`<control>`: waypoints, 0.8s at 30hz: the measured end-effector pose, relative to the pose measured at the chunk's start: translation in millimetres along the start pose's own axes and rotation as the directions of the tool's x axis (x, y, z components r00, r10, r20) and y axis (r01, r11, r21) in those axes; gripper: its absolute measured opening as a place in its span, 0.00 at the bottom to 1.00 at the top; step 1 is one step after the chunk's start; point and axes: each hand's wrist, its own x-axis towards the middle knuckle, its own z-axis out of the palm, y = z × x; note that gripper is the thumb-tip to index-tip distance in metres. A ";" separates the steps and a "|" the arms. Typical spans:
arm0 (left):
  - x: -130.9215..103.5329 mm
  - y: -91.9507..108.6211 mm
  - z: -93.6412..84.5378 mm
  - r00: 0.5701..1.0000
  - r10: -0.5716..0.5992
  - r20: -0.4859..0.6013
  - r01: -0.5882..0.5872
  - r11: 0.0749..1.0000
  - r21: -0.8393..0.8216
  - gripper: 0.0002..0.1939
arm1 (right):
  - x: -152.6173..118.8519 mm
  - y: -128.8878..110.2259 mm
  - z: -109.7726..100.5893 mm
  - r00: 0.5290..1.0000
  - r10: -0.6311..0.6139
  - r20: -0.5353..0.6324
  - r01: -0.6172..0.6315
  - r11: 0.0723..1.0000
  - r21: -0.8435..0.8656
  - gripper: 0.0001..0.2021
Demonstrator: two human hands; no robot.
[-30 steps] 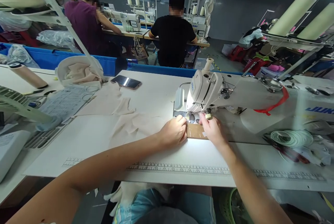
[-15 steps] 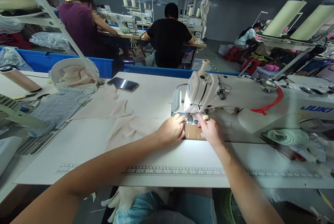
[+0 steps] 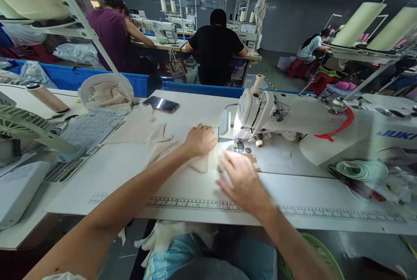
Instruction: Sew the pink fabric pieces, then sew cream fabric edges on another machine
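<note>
my left hand point(image 3: 200, 140) presses soft, thin beige cloth point(image 3: 199, 165) flat on the smooth white table point(image 3: 124, 193), fingers bent close together. my right hand point(image 3: 243, 178), blurry, has spread fingers near the cloth.

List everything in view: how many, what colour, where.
Long smooth table: one, white, centre
Metal sewing machine: one, white, table's right
Cloth ribbon: one, red, on machine
Coiled cord: one, mint, right
Tall thread cones: two, pale green, upper right
Flat phone: one, dark, table's back
Thin fabric pieces: several, beige, left of machine
Round tub: one, white, back left
Cylindrical bottle: one, beige, far left
Plastic fan: one, green, left
Co-workers: three, background; purple, black, pale blue tops
Left hand: one, bare, beside machine
Right hand: one, bare, before needle
</note>
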 end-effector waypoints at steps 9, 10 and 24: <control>-82.5 -63.4 -35.7 0.887 0.154 0.436 0.129 0.824 -0.552 0.16 | -51.4 -64.7 18.8 0.982 -0.186 0.017 0.178 0.959 0.219 0.09; -104.0 -75.9 -43.0 0.860 0.152 0.487 0.205 0.770 -0.604 0.18 | -62.5 -68.3 15.1 0.987 -0.158 0.010 0.145 0.929 0.341 0.09; -266.7 -119.0 77.0 0.762 0.010 0.647 0.531 0.561 -0.635 0.31 | -165.0 -44.5 148.4 0.558 0.596 0.577 -0.716 -0.006 0.698 0.27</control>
